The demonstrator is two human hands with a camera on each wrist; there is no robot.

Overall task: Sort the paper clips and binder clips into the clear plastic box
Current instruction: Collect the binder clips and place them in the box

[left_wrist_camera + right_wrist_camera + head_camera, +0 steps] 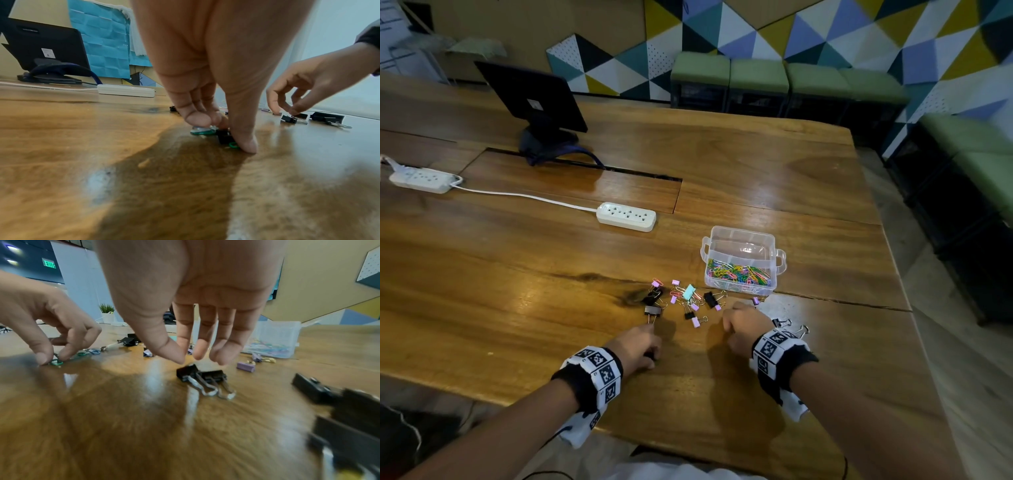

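Observation:
The clear plastic box (739, 233) stands ahead and right of my hands, with coloured paper clips (739, 274) in its near compartment. Black, pink and mint binder clips (689, 292) lie scattered between it and me. My left hand (228, 134) reaches down to the table and pinches a small black binder clip (224, 137), with a green paper clip (234, 145) at the thumb tip. My right hand (188, 357) hovers just above two black binder clips (202, 374), its fingers hanging apart and holding nothing.
More black binder clips (320, 391) lie by my right wrist. A white power strip (626, 216) sits behind the pile, a second one (419, 180) far left, and a monitor (534, 96) at the back. The table edge (893, 267) runs close on the right.

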